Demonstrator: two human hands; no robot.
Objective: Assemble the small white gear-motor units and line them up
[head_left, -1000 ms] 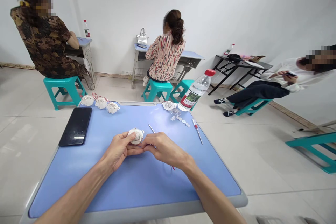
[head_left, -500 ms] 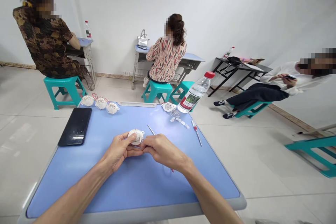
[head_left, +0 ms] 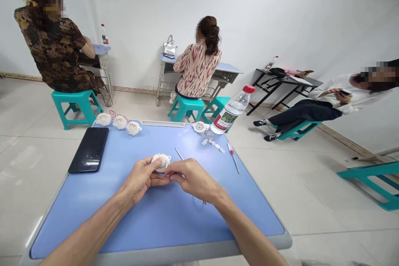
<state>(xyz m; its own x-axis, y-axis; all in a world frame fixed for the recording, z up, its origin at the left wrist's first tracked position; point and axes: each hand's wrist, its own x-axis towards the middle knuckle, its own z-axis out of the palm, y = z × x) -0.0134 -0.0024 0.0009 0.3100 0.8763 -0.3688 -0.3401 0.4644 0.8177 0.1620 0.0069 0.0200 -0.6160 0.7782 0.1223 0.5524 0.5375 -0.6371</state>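
Note:
My left hand holds a round white plastic casing with a small loop tab on its edge. The thumb presses on its top face and the fingers lie beneath. At the casing's near right edge, my right hand has its thumb and fingertips pinched together; whatever is between them is too small to make out. A thin metal rod shows just beyond the right knuckles, its other end hidden by the hand. Below the right wrist a bit of red peeks out, partly covered.
Several similar white casings with red wires line the far left edge of the blue desk. A black phone lies left. At right are a water bottle, small white discs and a screwdriver. People sit beyond.
The right fingertips have shifted slightly left and up onto the casing's edge. My left hand and the casing stay nearly in place.

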